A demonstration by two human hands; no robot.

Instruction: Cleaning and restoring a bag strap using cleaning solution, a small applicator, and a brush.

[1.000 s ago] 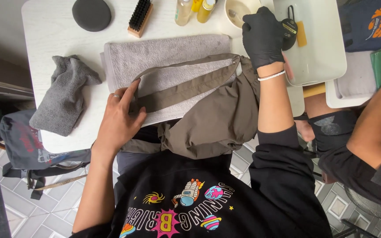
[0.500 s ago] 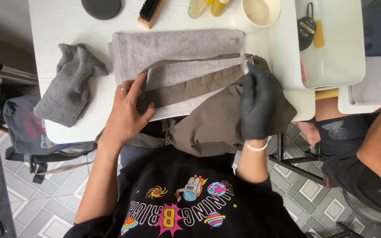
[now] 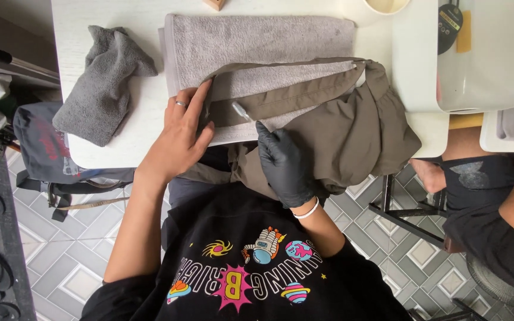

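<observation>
Bare left hand lies open, pinning the bag strap flat on the towel mid-frame, so the gloved right hand, pinched around a small dropper, can reach it.

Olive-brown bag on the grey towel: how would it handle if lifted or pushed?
Probably floppy: the olive-brown bag sags over the table edge in soft folds. Likely light for its bulk, since it looks thin and unfilled. Its strap would probably trail; the left hand pins it against the grey towel, while the gloved right hand holds a small clear dropper.
</observation>
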